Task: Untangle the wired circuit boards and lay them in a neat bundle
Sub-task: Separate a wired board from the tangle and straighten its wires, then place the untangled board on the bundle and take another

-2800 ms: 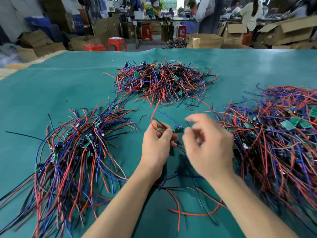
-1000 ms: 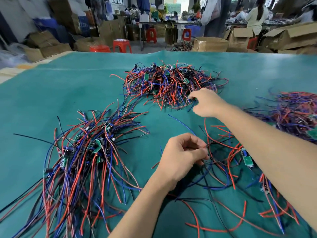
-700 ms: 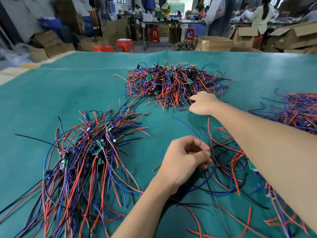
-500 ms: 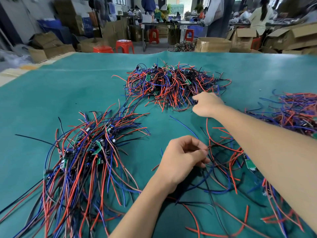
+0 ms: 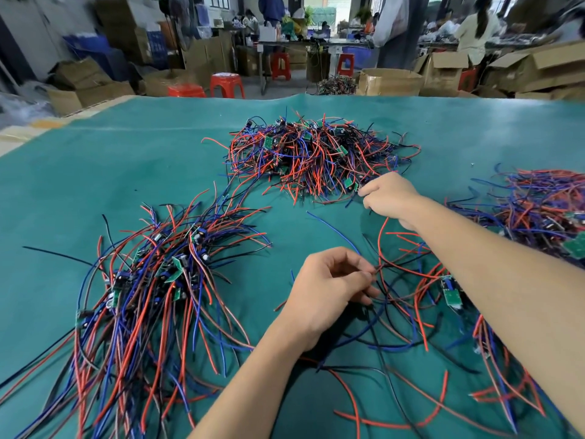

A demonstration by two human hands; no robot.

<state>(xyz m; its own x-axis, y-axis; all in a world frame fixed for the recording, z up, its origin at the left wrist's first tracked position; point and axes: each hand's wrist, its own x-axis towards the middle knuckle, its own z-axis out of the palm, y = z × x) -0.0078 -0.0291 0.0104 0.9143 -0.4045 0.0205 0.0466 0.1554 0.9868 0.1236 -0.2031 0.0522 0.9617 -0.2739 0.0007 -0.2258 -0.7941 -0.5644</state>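
Note:
A tangled heap [image 5: 311, 156] of small green circuit boards with red, blue and black wires lies at the middle back of the teal table. My right hand [image 5: 391, 195] reaches to its near right edge, fingers pinched on wires of that heap. My left hand [image 5: 329, 291] rests in front of me, fingers closed on several loose wires [image 5: 399, 289] that spread out to the right, with a green board [image 5: 451, 294] among them. A straightened bundle [image 5: 148, 299] of wired boards lies at the left.
A third tangled heap [image 5: 544, 210] sits at the right edge. The teal table cover [image 5: 126, 160] ends at the back, where cardboard boxes [image 5: 391, 81], red stools [image 5: 226, 85] and people at work tables stand.
My right hand has reached from in front of me out to the back heap and stayed at its near edge. My left hand has kept its hold on the loose wires.

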